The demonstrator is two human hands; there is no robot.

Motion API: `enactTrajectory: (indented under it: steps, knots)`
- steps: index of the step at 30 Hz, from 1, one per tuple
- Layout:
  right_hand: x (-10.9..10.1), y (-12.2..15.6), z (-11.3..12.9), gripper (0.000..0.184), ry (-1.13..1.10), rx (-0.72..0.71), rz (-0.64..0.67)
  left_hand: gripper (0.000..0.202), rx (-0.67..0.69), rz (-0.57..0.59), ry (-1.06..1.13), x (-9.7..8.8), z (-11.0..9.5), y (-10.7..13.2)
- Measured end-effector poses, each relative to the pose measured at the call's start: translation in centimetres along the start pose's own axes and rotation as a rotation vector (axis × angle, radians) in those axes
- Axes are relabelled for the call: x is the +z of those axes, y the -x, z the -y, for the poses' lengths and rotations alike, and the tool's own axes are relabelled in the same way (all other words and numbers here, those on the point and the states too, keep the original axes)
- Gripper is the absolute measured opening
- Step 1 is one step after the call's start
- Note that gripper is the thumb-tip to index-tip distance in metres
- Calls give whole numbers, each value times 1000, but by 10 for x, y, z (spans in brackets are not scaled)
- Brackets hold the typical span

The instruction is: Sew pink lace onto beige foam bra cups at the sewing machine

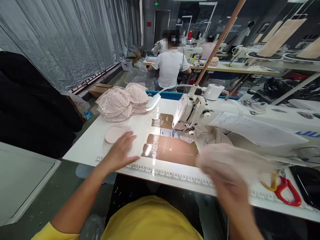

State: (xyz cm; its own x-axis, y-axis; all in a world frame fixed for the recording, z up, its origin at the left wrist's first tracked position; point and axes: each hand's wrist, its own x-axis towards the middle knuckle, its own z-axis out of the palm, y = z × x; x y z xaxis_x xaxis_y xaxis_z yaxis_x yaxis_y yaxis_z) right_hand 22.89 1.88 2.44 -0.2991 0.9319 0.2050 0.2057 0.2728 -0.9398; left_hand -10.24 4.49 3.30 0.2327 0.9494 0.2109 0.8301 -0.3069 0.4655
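My left hand [120,151] is over the left part of the white sewing table, its fingers and thumb spread. Close to its fingertips lies a rounded, pale pink pad [113,134]. On the right, my right hand [228,186] is smeared by motion, with a blurred piece of pale pink fabric [225,160] in its grasp. Behind that stands the white sewing machine [186,111], and a bit of beige lace [191,134] lies beside its needle area. Neither hand touches the machine's needle plate [166,132].
A pile of beige lace cups [120,102] sits at the back left, near a small white lamp [153,102]. Red-handled scissors [287,193] and a black phone-like object [306,185] lie at the right edge. A person in white [172,68] sits ahead.
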Motion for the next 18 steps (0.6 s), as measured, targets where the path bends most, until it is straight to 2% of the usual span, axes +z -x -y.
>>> enactTrajectory:
  steps: [1,2,3,4,5,6,7,10,11,12,13,15,17,18]
  knots:
    - [12,-3,4,14,29,-26,23,76,102,74,104,0,-18,-2]
    - [24,-7,8,10,98,-112,86,81,211,175,216,1,-35,-4]
    - [35,-11,13,10,144,-137,197,83,293,266,326,4,-49,-5]
    - [43,-14,18,11,165,-208,243,76,316,379,411,7,-59,-6]
    - [47,-17,23,10,202,-254,218,63,300,437,459,9,-63,-7]
    - [47,-19,26,10,232,-282,137,50,247,445,473,12,-63,-7]
    - [44,-20,28,11,256,-309,23,39,167,402,457,13,-59,-5]
    - [25,-20,26,12,337,-307,-290,25,-83,139,410,18,-40,0]
    - [21,-21,23,10,357,-273,-338,21,-138,103,469,20,-38,2]
    - [20,-22,20,7,357,-218,-342,20,-164,117,579,22,-39,4]
    - [21,-23,17,2,323,-147,-299,25,-156,181,731,24,-43,5]
    - [29,-27,11,6,136,20,-105,43,-59,386,1059,29,-57,7]
    - [38,-29,4,13,-76,149,76,62,64,550,1282,31,-70,9]
    - [42,-29,1,16,-177,204,126,69,108,592,1349,32,-73,10]
